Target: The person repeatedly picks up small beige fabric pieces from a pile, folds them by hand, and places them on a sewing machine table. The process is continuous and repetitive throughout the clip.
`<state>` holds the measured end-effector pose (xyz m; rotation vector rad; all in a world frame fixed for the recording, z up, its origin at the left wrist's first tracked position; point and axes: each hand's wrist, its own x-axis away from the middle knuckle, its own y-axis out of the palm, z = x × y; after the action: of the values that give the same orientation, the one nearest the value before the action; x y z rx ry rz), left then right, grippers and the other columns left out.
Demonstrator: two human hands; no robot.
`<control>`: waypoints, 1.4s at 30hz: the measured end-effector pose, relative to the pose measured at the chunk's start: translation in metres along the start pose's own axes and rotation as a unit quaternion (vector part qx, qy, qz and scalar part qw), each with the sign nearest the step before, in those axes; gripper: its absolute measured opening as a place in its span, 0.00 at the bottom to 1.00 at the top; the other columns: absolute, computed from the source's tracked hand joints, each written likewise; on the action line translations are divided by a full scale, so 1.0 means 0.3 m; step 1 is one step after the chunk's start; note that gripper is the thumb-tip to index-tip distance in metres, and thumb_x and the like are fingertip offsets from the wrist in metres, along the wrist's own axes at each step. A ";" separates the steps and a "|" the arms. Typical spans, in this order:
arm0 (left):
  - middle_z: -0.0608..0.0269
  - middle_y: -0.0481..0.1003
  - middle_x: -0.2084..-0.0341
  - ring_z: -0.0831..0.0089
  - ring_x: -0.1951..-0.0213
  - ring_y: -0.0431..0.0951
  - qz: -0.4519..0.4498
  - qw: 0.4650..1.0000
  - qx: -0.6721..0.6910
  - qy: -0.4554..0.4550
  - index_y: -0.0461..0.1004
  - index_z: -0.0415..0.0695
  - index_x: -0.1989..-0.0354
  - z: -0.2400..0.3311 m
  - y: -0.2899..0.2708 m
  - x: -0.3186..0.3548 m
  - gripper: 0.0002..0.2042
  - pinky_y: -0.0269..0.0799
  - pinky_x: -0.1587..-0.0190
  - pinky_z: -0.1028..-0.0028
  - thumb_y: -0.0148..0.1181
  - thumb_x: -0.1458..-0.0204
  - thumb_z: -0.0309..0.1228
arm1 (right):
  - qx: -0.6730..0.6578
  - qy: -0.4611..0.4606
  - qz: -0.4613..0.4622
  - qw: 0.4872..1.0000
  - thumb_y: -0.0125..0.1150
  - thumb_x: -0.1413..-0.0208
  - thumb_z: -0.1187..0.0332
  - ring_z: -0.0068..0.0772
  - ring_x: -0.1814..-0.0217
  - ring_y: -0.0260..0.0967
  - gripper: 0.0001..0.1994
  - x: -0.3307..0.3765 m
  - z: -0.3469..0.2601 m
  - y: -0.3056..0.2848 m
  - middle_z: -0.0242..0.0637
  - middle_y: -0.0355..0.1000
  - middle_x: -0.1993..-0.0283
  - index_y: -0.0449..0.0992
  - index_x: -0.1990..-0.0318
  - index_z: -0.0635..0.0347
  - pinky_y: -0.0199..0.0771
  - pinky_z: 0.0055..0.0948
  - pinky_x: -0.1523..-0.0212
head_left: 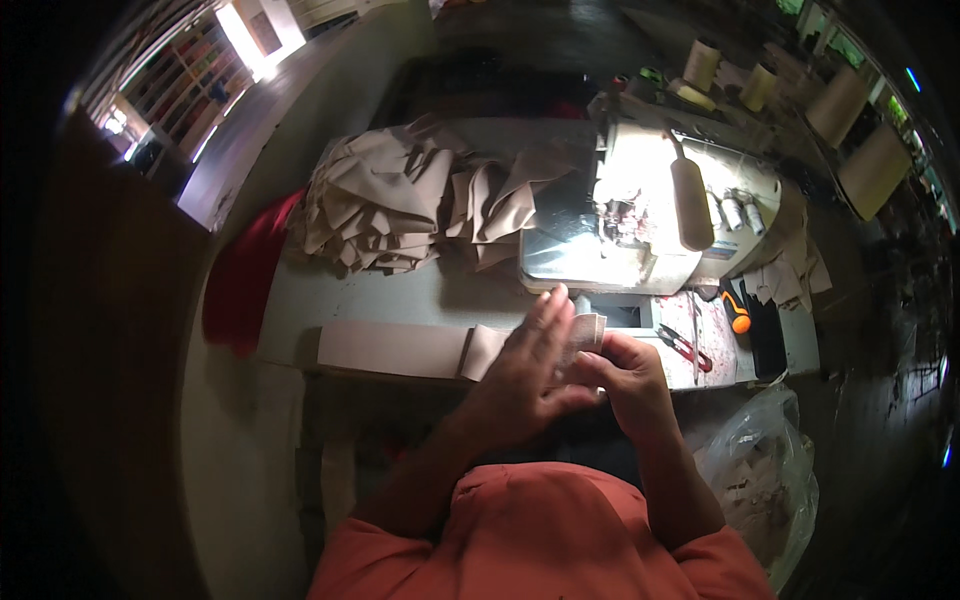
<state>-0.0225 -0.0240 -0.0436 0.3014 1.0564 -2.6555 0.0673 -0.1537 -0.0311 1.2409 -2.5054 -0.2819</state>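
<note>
Near the front edge of the sewing table, my right hand (632,382) pinches a small piece of beige fabric (590,332) between thumb and fingers. My left hand (522,365) is beside it, slightly blurred, with its fingers stretched upward and its palm toward the fabric. A long beige fabric strip (390,348) lies flat along the table's front edge, and a fold in it sits just left of my left hand. Whether the strip joins the held piece is hidden behind that hand. Just beyond both hands stands a lit sewing machine (640,262).
Heaps of beige fabric pieces (375,200) cover the table's far left. Thread snips (685,350), an orange-handled tool (740,320) and a black tray (766,335) lie at right. Thread cones (703,65) stand behind the machine. A clear plastic bag (765,470) hangs at front right.
</note>
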 end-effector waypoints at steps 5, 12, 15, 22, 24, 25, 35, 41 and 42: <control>0.59 0.69 0.61 0.76 0.57 0.66 -0.118 0.914 0.370 -0.115 0.62 0.35 0.53 -0.070 -0.071 -0.107 0.23 0.61 0.55 0.78 0.52 0.52 0.40 | 0.010 -0.036 -0.037 0.999 0.48 0.49 0.75 0.19 0.68 0.66 0.07 0.015 -0.014 -0.008 0.34 0.68 0.68 0.67 0.63 0.68 0.70 0.20 0.65; 0.69 0.68 0.81 0.82 0.76 0.66 -0.016 0.969 0.209 -0.129 0.70 0.37 0.75 0.003 -0.076 -0.159 0.06 0.62 0.72 0.81 0.53 0.54 0.28 | -0.017 -0.023 -0.018 0.999 0.47 0.49 0.76 0.21 0.69 0.67 0.06 0.013 -0.005 -0.028 0.35 0.68 0.69 0.66 0.64 0.68 0.69 0.18 0.67; 0.65 0.68 0.82 0.81 0.77 0.66 0.019 0.986 0.141 -0.092 0.70 0.37 0.77 0.002 -0.060 -0.188 0.06 0.61 0.74 0.80 0.54 0.56 0.27 | -0.001 -0.026 0.001 1.000 0.46 0.49 0.75 0.23 0.71 0.68 0.06 0.005 -0.011 -0.039 0.36 0.68 0.70 0.66 0.64 0.69 0.69 0.18 0.69; 0.59 0.68 0.81 0.66 0.78 0.69 0.063 0.992 -0.083 0.067 0.72 0.39 0.74 -0.060 -0.006 -0.332 0.05 0.65 0.74 0.72 0.55 0.60 0.26 | -0.085 -0.045 0.062 0.993 0.48 0.51 0.75 0.32 0.74 0.70 0.08 -0.152 0.045 -0.110 0.40 0.67 0.71 0.65 0.63 0.70 0.71 0.24 0.72; 0.59 0.68 0.79 0.64 0.76 0.69 0.052 0.981 -0.147 0.115 0.73 0.40 0.72 -0.094 0.005 -0.345 0.06 0.66 0.71 0.70 0.54 0.60 0.27 | -0.071 -0.039 0.067 0.994 0.49 0.51 0.75 0.31 0.74 0.69 0.08 -0.154 0.056 -0.118 0.40 0.67 0.70 0.65 0.63 0.70 0.71 0.24 0.71; 0.58 0.68 0.78 0.64 0.75 0.69 0.039 0.978 -0.165 0.125 0.73 0.41 0.71 -0.099 0.008 -0.342 0.07 0.66 0.70 0.70 0.54 0.60 0.26 | -0.065 -0.035 0.070 0.995 0.49 0.51 0.75 0.30 0.74 0.69 0.08 -0.154 0.067 -0.120 0.40 0.67 0.70 0.65 0.63 0.70 0.72 0.24 0.71; 0.57 0.67 0.76 0.60 0.71 0.69 0.016 0.989 -0.136 0.058 0.67 0.39 0.71 -0.119 -0.010 -0.393 0.07 0.65 0.68 0.67 0.50 0.61 0.22 | -0.015 -0.117 0.117 0.986 0.48 0.49 0.77 0.21 0.74 0.68 0.09 -0.185 0.075 -0.103 0.38 0.70 0.71 0.68 0.61 0.70 0.69 0.17 0.71; 0.51 0.68 0.71 0.56 0.66 0.69 0.059 0.958 -0.219 0.177 0.67 0.35 0.69 -0.094 -0.015 -0.373 0.09 0.65 0.62 0.67 0.50 0.62 0.20 | -0.045 -0.094 0.111 0.988 0.46 0.48 0.76 0.25 0.72 0.69 0.10 -0.208 0.056 -0.105 0.41 0.70 0.68 0.67 0.58 0.70 0.70 0.21 0.68; 0.51 0.68 0.64 0.60 0.59 0.69 0.046 0.963 -0.202 0.174 0.67 0.35 0.68 -0.108 -0.001 -0.343 0.11 0.63 0.56 0.69 0.49 0.64 0.20 | -0.056 -0.098 0.107 0.988 0.46 0.48 0.76 0.25 0.71 0.69 0.10 -0.214 0.053 -0.101 0.41 0.70 0.68 0.67 0.58 0.70 0.70 0.21 0.68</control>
<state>0.0775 0.0162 -0.0369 0.7263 1.6108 -2.2795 0.1198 -0.1203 -0.0686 0.9318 -2.7177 -0.5052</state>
